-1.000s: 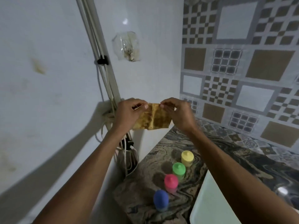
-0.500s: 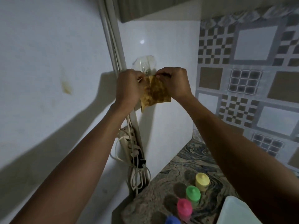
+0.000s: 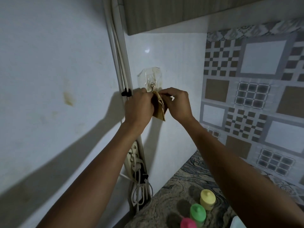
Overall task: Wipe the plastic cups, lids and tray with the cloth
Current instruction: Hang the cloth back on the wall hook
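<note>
A yellow-brown cloth [image 3: 159, 108] hangs folded against the white wall, its top corner just under a clear stick-on wall hook [image 3: 150, 81]. My left hand [image 3: 139, 107] pinches the cloth's top from the left. From the right, my right hand [image 3: 176, 103] pinches the same top edge. Down on the marbled counter [image 3: 166, 199] stand lidded plastic cups: a yellow cup [image 3: 207, 201], a green cup [image 3: 197, 213] and a pink cup [image 3: 188, 223] cut by the frame's bottom edge. A white tray corner [image 3: 236, 223] shows at the bottom right.
White conduit pipes [image 3: 117, 63] run down the wall to a power strip [image 3: 134, 160] with plugged cables hanging beside the counter's left end. A cabinet underside [image 3: 164, 12] overhangs at the top. Patterned tiles [image 3: 253, 96] cover the right wall.
My view tilted upward. Both hands raised the cloth from above the cups to the wall hook and gathered it from spread wide into a narrow fold. The blue cup left the view.
</note>
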